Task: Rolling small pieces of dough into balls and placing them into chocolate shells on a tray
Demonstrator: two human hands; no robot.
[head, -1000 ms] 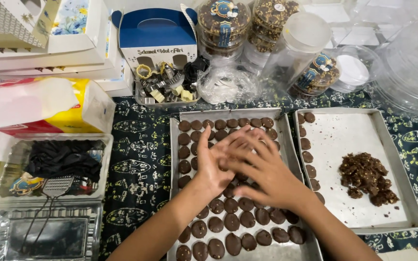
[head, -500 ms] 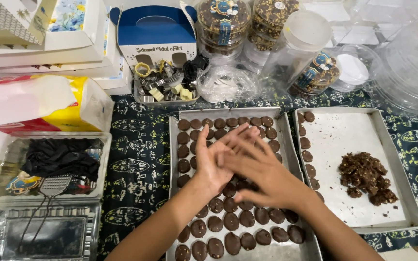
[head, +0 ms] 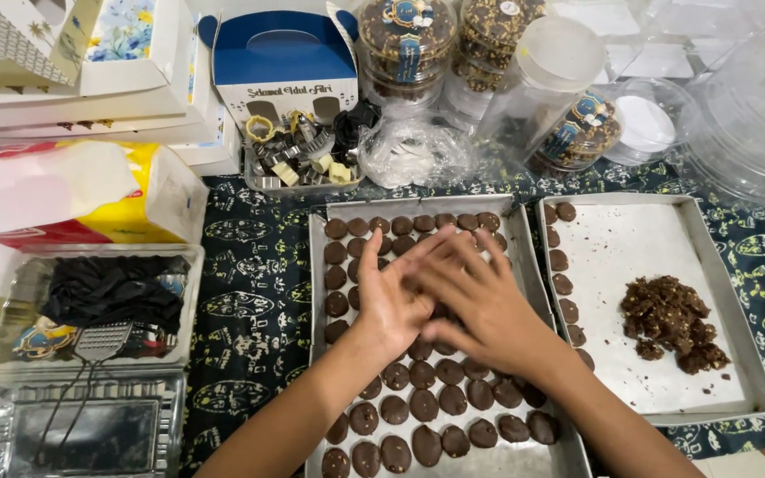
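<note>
My left hand [head: 389, 296] and my right hand [head: 482, 305] are pressed palm to palm, fingers spread, above the middle metal tray [head: 317, 265]. Whatever lies between the palms is hidden. Rows of flat round chocolate cookies [head: 422, 403] fill that tray, some of them covered by my hands. To the right stands a second metal tray [head: 648, 243] lined with white paper. It holds a loose heap of brown chocolate dough [head: 670, 323] and a short column of cookies [head: 563, 285] along its left side.
Behind the trays stand a blue carry box [head: 283, 66], a dish of cookie cutters [head: 298, 164], lidded jars of cookies [head: 405, 44] and clear plastic lids [head: 754, 106]. At left lie a yellow tissue pack [head: 135, 199], a plastic tray with black cloth [head: 108, 292] and an empty clear container [head: 73, 434].
My palms have slid against each other over the middle tray; the left fingers now point further right across the right hand. Nothing else has moved.
</note>
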